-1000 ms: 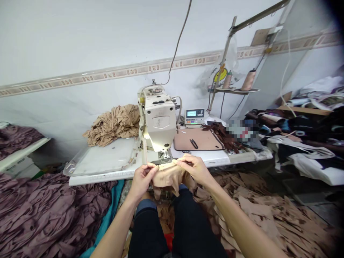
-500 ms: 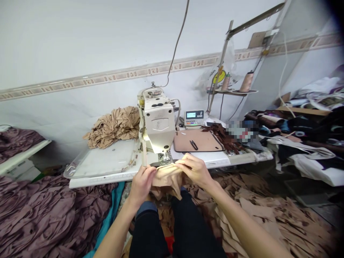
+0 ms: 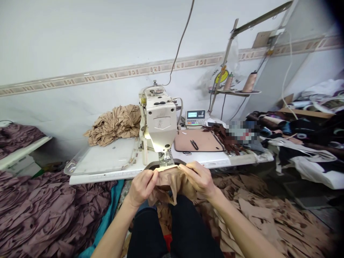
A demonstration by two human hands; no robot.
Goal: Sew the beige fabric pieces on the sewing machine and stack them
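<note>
Tan fabric (image 3: 169,182) is bunching up between both hands, right in front of the sewing machine (image 3: 159,122) presser foot (image 3: 166,157). Left hand (image 3: 141,188) and right hand (image 3: 200,179) are both closed, gripping its upper edge. That edge is probably touching the foot, but it's hard to tell from here. A tan fabric heap (image 3: 114,125) is sitting left of the machine, and black scissors (image 3: 194,144) are lying on a tan mat (image 3: 199,140) to the right.

Bright, warped edges, corners perhaps soft
</note>
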